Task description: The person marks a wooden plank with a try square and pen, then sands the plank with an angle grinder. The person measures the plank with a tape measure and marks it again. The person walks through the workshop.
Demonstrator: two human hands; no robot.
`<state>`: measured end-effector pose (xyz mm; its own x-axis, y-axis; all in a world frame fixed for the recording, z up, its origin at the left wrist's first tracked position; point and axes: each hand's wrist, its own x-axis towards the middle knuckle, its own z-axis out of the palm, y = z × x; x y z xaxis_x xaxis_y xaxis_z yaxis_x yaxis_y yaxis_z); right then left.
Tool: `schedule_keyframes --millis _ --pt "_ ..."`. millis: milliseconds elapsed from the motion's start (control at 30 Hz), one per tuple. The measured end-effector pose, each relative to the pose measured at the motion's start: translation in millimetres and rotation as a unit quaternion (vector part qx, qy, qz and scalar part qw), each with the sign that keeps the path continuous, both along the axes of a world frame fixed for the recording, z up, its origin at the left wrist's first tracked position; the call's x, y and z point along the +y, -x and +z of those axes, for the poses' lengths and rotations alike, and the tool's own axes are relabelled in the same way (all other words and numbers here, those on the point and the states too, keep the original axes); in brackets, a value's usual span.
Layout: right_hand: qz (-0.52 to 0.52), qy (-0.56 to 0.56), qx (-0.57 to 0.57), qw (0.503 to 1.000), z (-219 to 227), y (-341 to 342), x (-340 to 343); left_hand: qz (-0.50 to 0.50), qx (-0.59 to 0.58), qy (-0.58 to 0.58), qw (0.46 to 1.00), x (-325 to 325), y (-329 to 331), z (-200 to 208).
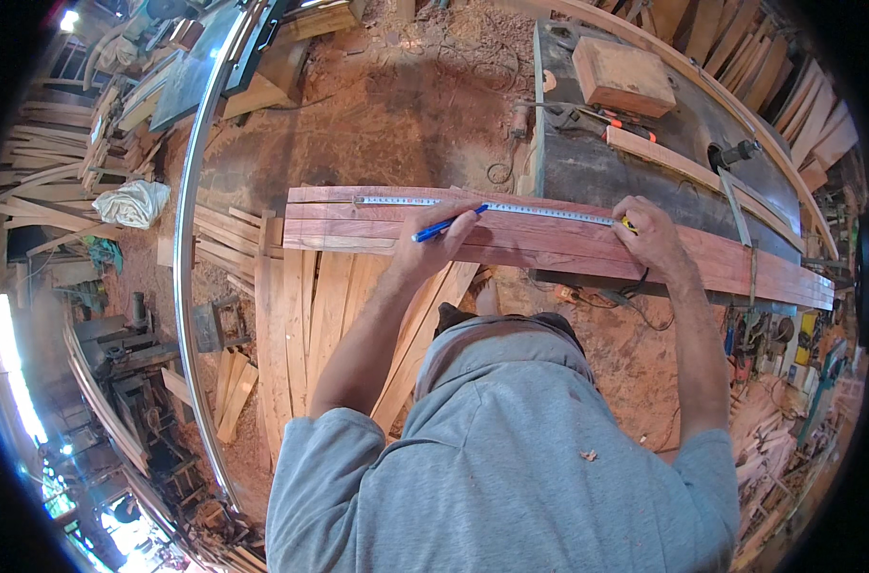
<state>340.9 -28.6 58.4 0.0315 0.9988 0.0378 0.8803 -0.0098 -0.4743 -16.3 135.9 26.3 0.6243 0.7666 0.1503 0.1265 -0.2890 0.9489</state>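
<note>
Across the middle lies a long reddish plank point(539, 246), with lengthwise seams or cracks at its left end. A white tape measure blade point(539, 212) is stretched along its far side, its end hooked near the plank's left part. My right hand point(652, 234) is closed around the tape measure's case, of which only a little yellow point(629, 225) shows. In my left hand point(436, 244) a blue pen point(438, 228) is pinched, its tip beside the tape's edge. That hand rests on the plank and covers a stretch of the blade.
To the right, a dark workbench point(587, 172) carries a thick wood block point(623, 76), a clamp and wooden strips. Pale boards point(291, 315) lie below the plank's left end. A long metal rail point(188, 210) runs down the left. Cables and a power tool lie under the plank.
</note>
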Motion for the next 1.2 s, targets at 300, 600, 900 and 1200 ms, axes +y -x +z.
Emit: schedule_keyframes --millis 300,600,900,1200 --pt "-0.008 -0.019 0.013 1.0 -5.1 -1.7 -1.0 0.016 0.061 -0.015 0.998 0.6 -11.4 -10.8" --pt "-0.008 -0.01 -0.002 1.0 -0.6 0.6 -1.0 -0.001 0.104 0.01 0.994 0.0 -14.3 -4.1" --pt "-0.011 0.001 0.0 1.0 -5.3 -3.7 -1.2 -0.004 0.138 0.002 0.99 1.5 -15.6 -0.5" --pt "-0.02 0.023 -0.002 1.0 -2.7 -3.3 -1.6 -0.016 0.181 -0.001 0.983 2.7 -16.7 8.2"
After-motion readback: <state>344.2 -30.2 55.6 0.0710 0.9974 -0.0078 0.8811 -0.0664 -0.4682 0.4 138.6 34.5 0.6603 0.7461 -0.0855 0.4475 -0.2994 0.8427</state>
